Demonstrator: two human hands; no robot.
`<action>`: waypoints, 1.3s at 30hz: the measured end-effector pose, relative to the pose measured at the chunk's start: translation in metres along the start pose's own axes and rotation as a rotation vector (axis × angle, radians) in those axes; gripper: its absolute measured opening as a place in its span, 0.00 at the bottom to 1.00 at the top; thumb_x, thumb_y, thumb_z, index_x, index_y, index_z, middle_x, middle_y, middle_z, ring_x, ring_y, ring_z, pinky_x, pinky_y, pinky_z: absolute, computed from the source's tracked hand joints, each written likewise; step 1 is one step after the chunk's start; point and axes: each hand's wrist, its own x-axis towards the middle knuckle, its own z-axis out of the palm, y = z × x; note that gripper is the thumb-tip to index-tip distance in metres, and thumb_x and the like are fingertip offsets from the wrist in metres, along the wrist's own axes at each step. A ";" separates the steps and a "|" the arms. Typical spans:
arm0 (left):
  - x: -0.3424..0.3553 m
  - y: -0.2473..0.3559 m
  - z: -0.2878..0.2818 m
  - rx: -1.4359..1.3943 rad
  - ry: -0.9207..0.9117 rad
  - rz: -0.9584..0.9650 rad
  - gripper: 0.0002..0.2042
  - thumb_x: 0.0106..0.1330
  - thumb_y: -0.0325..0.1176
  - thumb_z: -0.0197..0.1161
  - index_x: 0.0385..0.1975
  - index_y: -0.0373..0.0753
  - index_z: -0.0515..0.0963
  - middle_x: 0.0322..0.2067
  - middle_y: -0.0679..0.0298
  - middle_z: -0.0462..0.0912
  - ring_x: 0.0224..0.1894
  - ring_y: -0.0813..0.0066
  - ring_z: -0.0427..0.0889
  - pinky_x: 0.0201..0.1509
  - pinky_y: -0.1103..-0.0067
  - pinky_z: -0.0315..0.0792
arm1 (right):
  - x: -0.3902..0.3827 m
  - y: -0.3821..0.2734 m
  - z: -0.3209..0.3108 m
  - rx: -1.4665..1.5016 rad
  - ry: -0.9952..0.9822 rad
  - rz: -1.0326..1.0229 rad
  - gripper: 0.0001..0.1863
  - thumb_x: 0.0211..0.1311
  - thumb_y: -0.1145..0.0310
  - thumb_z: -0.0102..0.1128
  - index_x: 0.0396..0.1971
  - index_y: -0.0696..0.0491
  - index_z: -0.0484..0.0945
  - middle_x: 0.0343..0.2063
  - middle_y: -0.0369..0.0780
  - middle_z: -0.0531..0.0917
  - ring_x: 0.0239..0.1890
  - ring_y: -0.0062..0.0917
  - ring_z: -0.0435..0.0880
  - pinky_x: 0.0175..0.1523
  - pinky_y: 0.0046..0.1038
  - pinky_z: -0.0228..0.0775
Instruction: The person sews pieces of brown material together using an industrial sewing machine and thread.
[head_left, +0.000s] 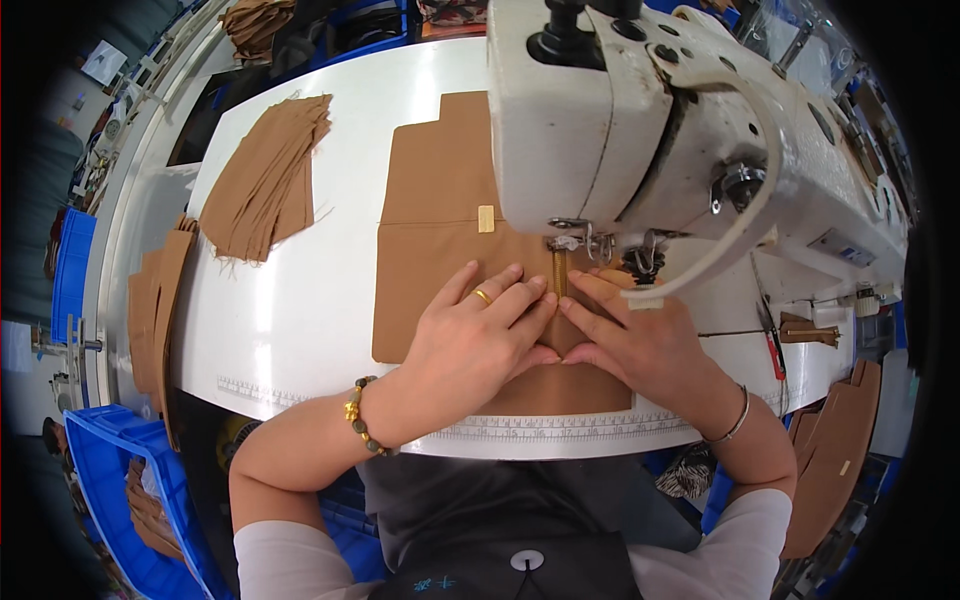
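Note:
A brown fabric panel lies on the white table under the sewing machine head. A brass-coloured zipper runs down the fabric from the presser foot toward me. My left hand rests on the panel left of the zipper, fingers stretched out, fingertips beside its edge. On the other side, my right hand lies with its fingers extended over the fabric and close to the zipper. Both thumbs nearly meet below it. A small pale yellow tab sits on the panel; the machine head hides its far right part.
A fanned stack of brown fabric pieces lies at the table's far left. More brown panels hang at the left and right edges. Red-handled snips lie at right near a short zipper piece. A measuring tape follows the front edge.

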 end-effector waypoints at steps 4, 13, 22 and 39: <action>0.008 -0.008 0.005 0.030 -0.047 -0.007 0.24 0.64 0.49 0.68 0.53 0.38 0.83 0.56 0.61 0.82 0.63 0.63 0.79 0.67 0.57 0.71 | 0.007 0.004 0.001 0.009 0.009 0.016 0.33 0.50 0.51 0.71 0.55 0.54 0.81 0.55 0.44 0.82 0.52 0.39 0.82 0.63 0.39 0.72; 0.012 -0.017 0.013 0.039 0.017 -0.025 0.26 0.67 0.49 0.66 0.57 0.36 0.81 0.58 0.58 0.82 0.64 0.61 0.79 0.66 0.61 0.72 | 0.008 0.009 0.003 -0.046 -0.077 0.138 0.31 0.60 0.48 0.68 0.62 0.46 0.80 0.62 0.35 0.81 0.55 0.31 0.83 0.55 0.36 0.71; 0.010 -0.010 0.011 -0.044 0.098 -0.016 0.18 0.59 0.45 0.72 0.41 0.37 0.83 0.48 0.58 0.83 0.55 0.58 0.82 0.63 0.61 0.75 | 0.005 0.010 0.006 0.058 0.040 0.051 0.33 0.55 0.52 0.70 0.58 0.54 0.81 0.50 0.45 0.83 0.51 0.40 0.81 0.61 0.40 0.72; 0.013 -0.014 0.008 0.064 -0.016 -0.032 0.26 0.67 0.50 0.65 0.58 0.37 0.81 0.58 0.60 0.82 0.63 0.62 0.79 0.67 0.60 0.71 | 0.006 0.019 0.000 0.757 0.037 0.508 0.20 0.62 0.59 0.72 0.49 0.55 0.86 0.45 0.39 0.87 0.46 0.29 0.83 0.55 0.32 0.73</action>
